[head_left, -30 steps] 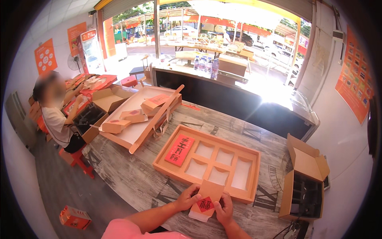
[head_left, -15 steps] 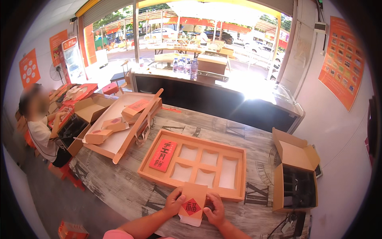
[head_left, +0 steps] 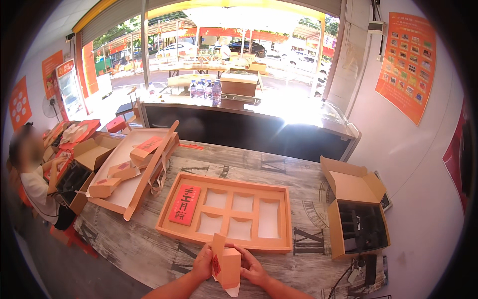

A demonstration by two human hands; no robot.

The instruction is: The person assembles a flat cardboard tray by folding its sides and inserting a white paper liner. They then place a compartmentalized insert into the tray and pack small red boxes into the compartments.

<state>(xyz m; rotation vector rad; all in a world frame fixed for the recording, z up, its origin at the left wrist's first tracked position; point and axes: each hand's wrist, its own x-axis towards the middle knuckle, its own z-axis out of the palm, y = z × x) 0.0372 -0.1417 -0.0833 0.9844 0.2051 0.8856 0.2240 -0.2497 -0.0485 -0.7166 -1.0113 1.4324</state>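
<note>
Between my two hands, over the near edge of the table, is a small brown folding carton (head_left: 231, 266) with a red diamond label, popped into a box shape with an upper flap standing up. My left hand (head_left: 202, 263) is closed on its left side, and my right hand (head_left: 253, 269) grips the right side, some fingers hidden behind it. Just beyond lies a brown gift box tray (head_left: 288, 219) with several white-bottomed compartments. A red card (head_left: 184, 205) with black characters rests in the tray's left part.
To the left, a large shallow box (head_left: 130, 202) with a white inside holds small cartons (head_left: 124, 171). An open carton with black contents (head_left: 357, 233) stands right. Water bottles (head_left: 205, 91) stand on the counter (head_left: 229, 128). A person (head_left: 37, 182) sits far left.
The small carton has gone from flat, label facing me, to an opened box shape turned sideways. My hands have shifted around it, and the view has swung slightly right.
</note>
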